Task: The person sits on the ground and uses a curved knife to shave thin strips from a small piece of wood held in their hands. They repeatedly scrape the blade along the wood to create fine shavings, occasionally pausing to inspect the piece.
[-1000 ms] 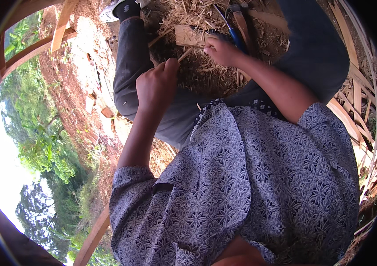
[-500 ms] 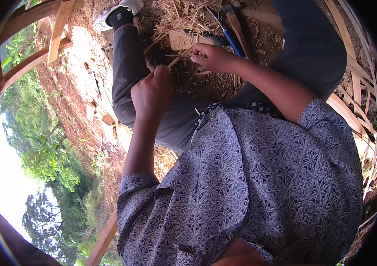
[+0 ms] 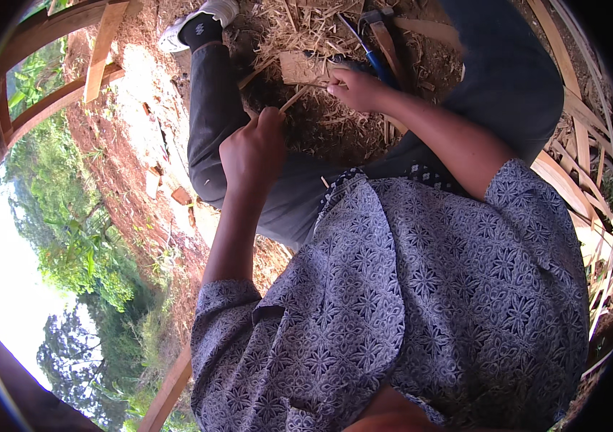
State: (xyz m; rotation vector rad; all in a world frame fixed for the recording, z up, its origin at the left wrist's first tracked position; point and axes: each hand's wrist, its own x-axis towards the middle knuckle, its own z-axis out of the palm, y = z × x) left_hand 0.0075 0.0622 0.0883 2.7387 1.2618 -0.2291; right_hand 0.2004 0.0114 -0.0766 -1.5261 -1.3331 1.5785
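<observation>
My left hand (image 3: 254,150) is closed in a fist around a thin pale wooden strip (image 3: 293,99), whose end sticks out toward the upper right. Opposite it, my right hand (image 3: 358,90) is pinched on a thin, narrow piece (image 3: 309,85) pointing left across the strip. Whether that piece is a blade or a sliver of wood I cannot tell. Just beyond the hands, a flat pale wood block (image 3: 299,67) lies among shavings. Close behind my right hand rests a tool with a blue handle (image 3: 376,63).
Beside the blue-handled tool lies a hammer-like tool with a wooden handle (image 3: 384,42). Wood shavings (image 3: 299,29) litter the ground between my legs. Long wooden strips (image 3: 573,180) are heaped at the right. Curved timber (image 3: 61,93) stands at the upper left.
My right hand has moved slightly right with the thin piece, drawing away from my left hand. The left hand has shifted a little right, still gripping the strip.
</observation>
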